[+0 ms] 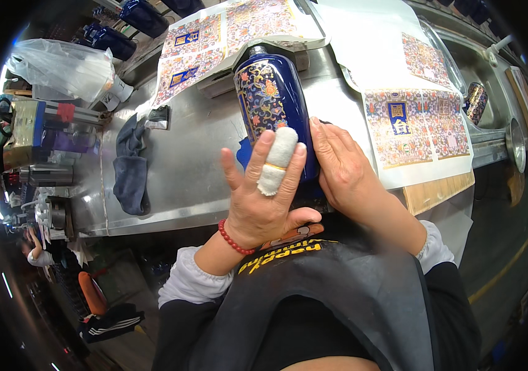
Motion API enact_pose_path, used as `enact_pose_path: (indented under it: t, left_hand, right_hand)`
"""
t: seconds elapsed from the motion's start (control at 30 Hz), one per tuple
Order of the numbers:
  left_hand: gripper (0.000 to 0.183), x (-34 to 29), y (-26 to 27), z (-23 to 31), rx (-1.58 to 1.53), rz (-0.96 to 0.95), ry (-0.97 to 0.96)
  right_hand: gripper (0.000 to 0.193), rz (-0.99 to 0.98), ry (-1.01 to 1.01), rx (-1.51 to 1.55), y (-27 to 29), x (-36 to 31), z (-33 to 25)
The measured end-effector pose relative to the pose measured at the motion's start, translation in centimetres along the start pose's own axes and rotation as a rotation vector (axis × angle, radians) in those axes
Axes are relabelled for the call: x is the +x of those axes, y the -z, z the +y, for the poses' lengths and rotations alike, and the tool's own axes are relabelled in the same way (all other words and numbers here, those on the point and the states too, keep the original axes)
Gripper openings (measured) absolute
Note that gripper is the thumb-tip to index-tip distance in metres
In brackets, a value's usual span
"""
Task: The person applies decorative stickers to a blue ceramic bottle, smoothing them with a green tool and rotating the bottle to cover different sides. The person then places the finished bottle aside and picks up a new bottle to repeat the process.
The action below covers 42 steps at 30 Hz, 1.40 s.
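A dark blue glossy bottle lies on the metal worktop with its neck pointing away from me. A colourful floral decal covers its upward face. My left hand is over the bottle's lower part, fingers spread; whether they touch the glass I cannot tell. A pale cloth finger cover, held by a yellow band, sits on its middle finger, and a red bead bracelet circles the wrist. Along the bottle's right side lies my right hand, its fingers straight and close together. A bright blue patch shows left of the bottle.
Printed decal sheets lie right of the bottle, with more sheets behind it. A dark cloth lies on the left. At the far right is a sink holding a patterned piece. More blue bottles stand at the back left.
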<state>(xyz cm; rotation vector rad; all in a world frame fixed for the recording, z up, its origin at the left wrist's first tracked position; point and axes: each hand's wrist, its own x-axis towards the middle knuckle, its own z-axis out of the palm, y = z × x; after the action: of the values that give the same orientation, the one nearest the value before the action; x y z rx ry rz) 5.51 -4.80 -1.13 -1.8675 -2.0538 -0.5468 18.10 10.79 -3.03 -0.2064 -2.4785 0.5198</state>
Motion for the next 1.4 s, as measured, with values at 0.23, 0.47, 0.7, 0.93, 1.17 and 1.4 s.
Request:
enact_pose_path:
  t: [0.23, 0.47, 0.7, 0.93, 1.17, 1.4]
  left_hand:
    - [0.091, -0.6, -0.1, -1.1, -0.270, 0.115, 0.039]
    - [0.096, -1.2, -1.0, -1.4, -0.149, 0.079, 0.106]
    - [0.100, 0.1, 0.0, -0.9, -0.201, 0.004, -0.068]
    - [0.109, 2.5, 0.4, -2.5, -0.136, -0.020, 0.113]
    - [0.098, 5.3, 1.4, -0.7, 0.085, -0.202, -0.097]
    - [0.114, 0.5, 0.5, -3.1, -0.179, 0.029, 0.125]
  right_hand:
    - [0.065, -0.021, 0.038, -0.005, 0.0, -0.1, 0.2]
    - [0.064, -0.012, 0.006, 0.005, -0.1, -0.1, 0.1]
    - [0.060, -0.004, 0.000, 0.018, 0.4, 0.0, -0.1]
    - [0.060, -0.056, -0.010, -0.003, 0.6, 0.3, -0.2]
    - [0.060, -0.075, -0.023, 0.046, -0.4, -0.6, 0.5]
    - [0.052, 0.129, -0.044, 0.149, 3.3, 1.4, 1.1]
